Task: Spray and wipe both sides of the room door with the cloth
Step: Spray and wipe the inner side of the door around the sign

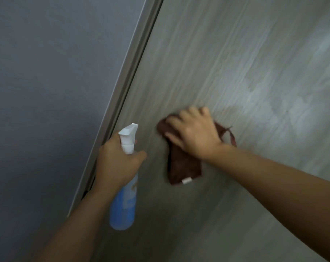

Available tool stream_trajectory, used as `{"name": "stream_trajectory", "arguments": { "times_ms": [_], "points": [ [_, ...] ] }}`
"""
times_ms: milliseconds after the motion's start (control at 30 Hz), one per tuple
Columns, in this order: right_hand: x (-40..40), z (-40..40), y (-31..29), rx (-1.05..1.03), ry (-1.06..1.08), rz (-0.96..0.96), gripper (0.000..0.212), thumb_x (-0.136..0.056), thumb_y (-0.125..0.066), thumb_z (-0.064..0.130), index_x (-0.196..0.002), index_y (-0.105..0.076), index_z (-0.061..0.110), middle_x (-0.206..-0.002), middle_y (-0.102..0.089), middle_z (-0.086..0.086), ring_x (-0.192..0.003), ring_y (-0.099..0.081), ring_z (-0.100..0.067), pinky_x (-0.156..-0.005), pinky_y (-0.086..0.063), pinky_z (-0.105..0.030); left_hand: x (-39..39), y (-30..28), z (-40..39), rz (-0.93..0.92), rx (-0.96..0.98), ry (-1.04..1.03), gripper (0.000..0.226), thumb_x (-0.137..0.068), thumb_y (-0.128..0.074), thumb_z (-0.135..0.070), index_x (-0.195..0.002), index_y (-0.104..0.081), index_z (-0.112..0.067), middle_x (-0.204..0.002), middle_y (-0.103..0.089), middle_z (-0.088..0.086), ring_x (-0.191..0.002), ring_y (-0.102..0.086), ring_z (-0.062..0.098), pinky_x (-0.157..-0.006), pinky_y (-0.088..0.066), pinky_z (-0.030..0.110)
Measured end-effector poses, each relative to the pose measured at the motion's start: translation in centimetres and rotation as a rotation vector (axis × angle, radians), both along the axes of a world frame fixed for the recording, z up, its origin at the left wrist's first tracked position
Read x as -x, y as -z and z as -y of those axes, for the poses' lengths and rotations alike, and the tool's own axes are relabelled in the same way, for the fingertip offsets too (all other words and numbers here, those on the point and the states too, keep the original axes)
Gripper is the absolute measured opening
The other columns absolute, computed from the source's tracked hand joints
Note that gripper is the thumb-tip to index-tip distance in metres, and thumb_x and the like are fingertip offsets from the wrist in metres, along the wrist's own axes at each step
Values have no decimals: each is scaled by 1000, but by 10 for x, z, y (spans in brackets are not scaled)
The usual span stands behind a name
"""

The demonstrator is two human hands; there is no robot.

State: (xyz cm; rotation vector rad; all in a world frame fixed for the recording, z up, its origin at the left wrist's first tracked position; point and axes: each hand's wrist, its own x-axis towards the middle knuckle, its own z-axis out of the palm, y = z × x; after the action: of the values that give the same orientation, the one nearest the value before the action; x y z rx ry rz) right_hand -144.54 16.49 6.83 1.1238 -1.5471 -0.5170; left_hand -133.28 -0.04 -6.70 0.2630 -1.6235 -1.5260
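Observation:
A grey wood-grain door (226, 63) fills the right and middle of the view, with pale wet patches on its upper right. My right hand (194, 133) presses a dark brown cloth (183, 167) flat against the door, fingers spread over the cloth's upper part while its lower end hangs down. My left hand (115, 161) grips the neck of a blue spray bottle (124, 205) with a white trigger head, held upright close to the door's left edge.
The grey door frame (122, 91) runs diagonally from top middle to lower left. A plain blue-grey wall (47, 91) lies to its left.

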Motion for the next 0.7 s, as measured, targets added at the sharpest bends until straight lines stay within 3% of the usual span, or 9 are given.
{"name": "stream_trajectory", "arguments": {
  "times_ms": [67, 133, 267, 333, 400, 467, 533, 600, 700],
  "points": [
    [-1, 7, -26, 320, 56, -1, 41, -97, -57, 54, -116, -70, 21, -95, -65, -8, -89, -59, -35, -76, -31, -43, 1, -1, 4, 17, 26, -6, 28, -69, -78, -14, -94, -68, -22, -81, -69, -3, -71, -69, 15, -61, -53, 32],
    [-3, 12, -20, 405, 106, -2, 41, -97, -57, 53, -119, -69, 20, -99, -65, -9, -90, -58, -35, -76, -31, -44, 0, -4, 6, 14, 11, -19, 29, -67, -76, -17, -94, -68, -21, -83, -70, -3, -74, -69, 15, -63, -56, 34],
    [-11, 8, 41, 5, 111, 57, 49, -96, -56, 54, -124, -65, 15, -100, -63, -9, -91, -55, -33, -79, -31, -45, -8, -13, 12, -25, -49, -37, 35, -61, -71, -26, -95, -68, -24, -84, -71, -5, -76, -71, 16, -70, -62, 43],
    [-18, 0, 55, -130, 187, 125, 72, -93, -49, 66, -133, -59, 7, -104, -61, -11, -90, -52, -32, -80, -31, -45, -12, -13, 15, -13, -34, -19, 33, -60, -70, -27, -93, -68, -25, -82, -71, -3, -75, -71, 18, -69, -63, 45],
    [-22, -7, 55, -188, 283, 148, 107, -78, -45, 86, -143, -50, 2, -109, -57, -13, -93, -49, -32, -83, -33, -47, -15, -12, 18, -2, -25, -10, 33, -59, -70, -28, -92, -68, -25, -81, -71, -2, -73, -71, 18, -67, -62, 45],
    [-25, -10, 50, -235, 334, 115, 123, -62, -58, 91, -144, -47, 0, -111, -56, -13, -95, -48, -32, -85, -34, -47, -17, -13, 18, -8, -27, -5, 35, -59, -70, -28, -94, -68, -24, -82, -70, -2, -72, -69, 17, -65, -60, 41],
    [-26, -6, 47, -258, 346, 114, 116, -56, -74, 83, -137, -54, 2, -107, -58, -11, -93, -50, -31, -82, -34, -46, -17, -13, 18, -8, -25, -2, 36, -59, -71, -28, -95, -68, -24, -83, -70, -2, -73, -69, 16, -64, -59, 38],
    [-29, -1, 46, -251, 304, 130, 90, -52, -84, 69, -114, -64, 8, -95, -61, -8, -86, -54, -30, -78, -31, -43, -16, -13, 19, -9, -25, 9, 32, -64, -75, -22, -95, -68, -24, -83, -70, -1, -73, -69, 17, -62, -57, 37],
    [-33, -2, 30, -110, 252, 191, 62, -46, -86, 54, -88, -62, 15, -83, -61, -6, -80, -56, -31, -75, -30, -41, -16, -10, 20, -14, -38, 8, 30, -72, -79, -8, -94, -66, -23, -82, -69, 1, -73, -69, 18, -62, -56, 38]
  ]
}}
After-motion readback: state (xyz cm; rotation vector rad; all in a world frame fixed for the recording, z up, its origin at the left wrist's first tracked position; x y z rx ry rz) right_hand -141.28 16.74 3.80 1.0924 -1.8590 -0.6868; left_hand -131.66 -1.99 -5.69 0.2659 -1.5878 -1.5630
